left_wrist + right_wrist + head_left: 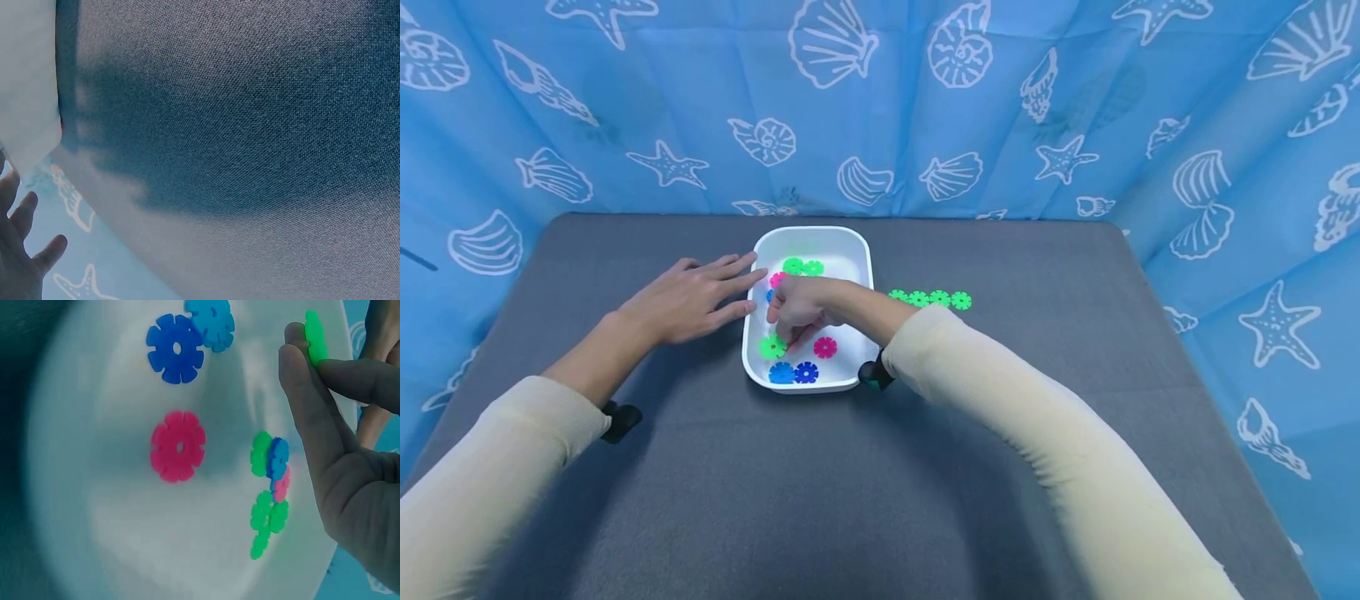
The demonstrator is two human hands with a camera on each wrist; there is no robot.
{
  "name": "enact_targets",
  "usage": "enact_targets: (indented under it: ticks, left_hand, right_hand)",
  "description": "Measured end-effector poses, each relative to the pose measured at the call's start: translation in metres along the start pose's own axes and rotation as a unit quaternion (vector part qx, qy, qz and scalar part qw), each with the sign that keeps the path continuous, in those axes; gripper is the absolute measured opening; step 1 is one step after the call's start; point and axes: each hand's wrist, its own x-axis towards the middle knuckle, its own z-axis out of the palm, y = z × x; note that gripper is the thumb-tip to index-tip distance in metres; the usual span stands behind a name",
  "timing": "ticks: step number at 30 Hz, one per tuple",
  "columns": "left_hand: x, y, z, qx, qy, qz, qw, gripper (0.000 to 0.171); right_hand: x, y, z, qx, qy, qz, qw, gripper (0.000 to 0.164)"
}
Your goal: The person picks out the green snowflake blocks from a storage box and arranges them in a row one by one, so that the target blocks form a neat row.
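Note:
My right hand (801,307) reaches into a white plastic tray (848,265) and pinches a green notched disc (316,337) between thumb and fingers. The disc is seen nearly edge-on in the right wrist view. Beside that hand lie a pink disc (825,347), a light blue disc (781,372) and a dark blue disc (806,372). My left hand (688,300) has its fingers spread, with the fingertips at the tray's left rim. More green discs (793,266), along with pink and blue ones, lie at the tray's far left, partly hidden by the right hand.
A row of several green discs (939,297) lies on the grey tabletop (760,492) just right of the tray, partly covered by the right forearm. Behind the table's far edge hangs a blue curtain (700,92) with white shell prints.

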Motion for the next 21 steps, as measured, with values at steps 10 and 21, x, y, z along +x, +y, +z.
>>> enact_targets:
  ticks: [10,21]
  left_hand:
    - [0.001,0.000,0.000,-0.001,-0.008,-0.007,0.9999,0.065]
    - [0.000,0.002,-0.001,0.002,-0.010,-0.008,0.9999,0.065]
  right_hand:
    - [-0.040,0.018,-0.022,-0.058,0.010,-0.013,0.998,0.034]
    - [-0.083,0.066,-0.071,-0.045,0.044,-0.032,0.997,0.017]
